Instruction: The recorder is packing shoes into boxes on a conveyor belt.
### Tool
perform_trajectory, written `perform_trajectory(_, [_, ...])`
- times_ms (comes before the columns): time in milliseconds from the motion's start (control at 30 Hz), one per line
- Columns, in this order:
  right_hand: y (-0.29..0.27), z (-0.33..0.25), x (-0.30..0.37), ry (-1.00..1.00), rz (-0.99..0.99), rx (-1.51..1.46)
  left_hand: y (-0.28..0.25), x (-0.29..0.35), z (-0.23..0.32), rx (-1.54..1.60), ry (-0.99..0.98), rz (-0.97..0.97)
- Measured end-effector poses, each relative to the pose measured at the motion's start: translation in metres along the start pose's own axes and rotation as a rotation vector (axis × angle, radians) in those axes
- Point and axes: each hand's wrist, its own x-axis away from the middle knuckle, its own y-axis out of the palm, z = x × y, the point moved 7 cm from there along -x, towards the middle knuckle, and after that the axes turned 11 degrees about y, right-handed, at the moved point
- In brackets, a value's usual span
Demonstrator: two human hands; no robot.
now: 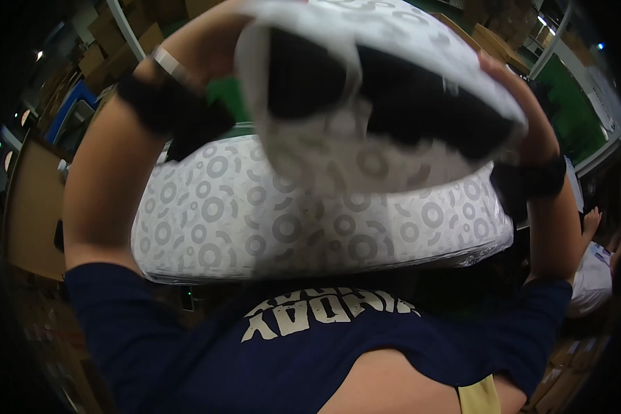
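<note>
Both my arms are raised in front of me. They hold up a white wrapping sheet printed with grey rings (338, 159), folded around something black (421, 103). My left hand (199, 33) grips its upper left edge and is mostly hidden behind the sheet. My right hand (512, 81) clasps its right edge. Each wrist carries a black strap. Just below the held sheet lies a thick bundle of the same ring-patterned material in clear plastic (255, 234).
My navy shirt (310, 359) fills the bottom. Brown cardboard boxes (110, 41) are stacked at the upper left and upper right. Green floor (573, 103) shows at the right. Another person's hand (590, 222) and white garment (592, 276) are at the right edge.
</note>
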Motion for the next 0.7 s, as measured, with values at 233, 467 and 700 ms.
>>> perform_trajectory(233, [-0.010, -0.012, -0.089, 0.157, -0.284, -0.179, -0.046, -0.049, -0.120, 0.517, -0.511, 0.319])
perform_trajectory(467, [-0.022, 0.042, -0.169, 0.227, 0.005, -0.222, -0.055, -0.037, -0.227, 0.602, -0.826, 0.667])
perform_trajectory(700, [0.049, 0.094, -0.173, -0.053, -0.039, 0.649, -0.060, 0.004, -0.266, -1.200, -0.866, -0.183])
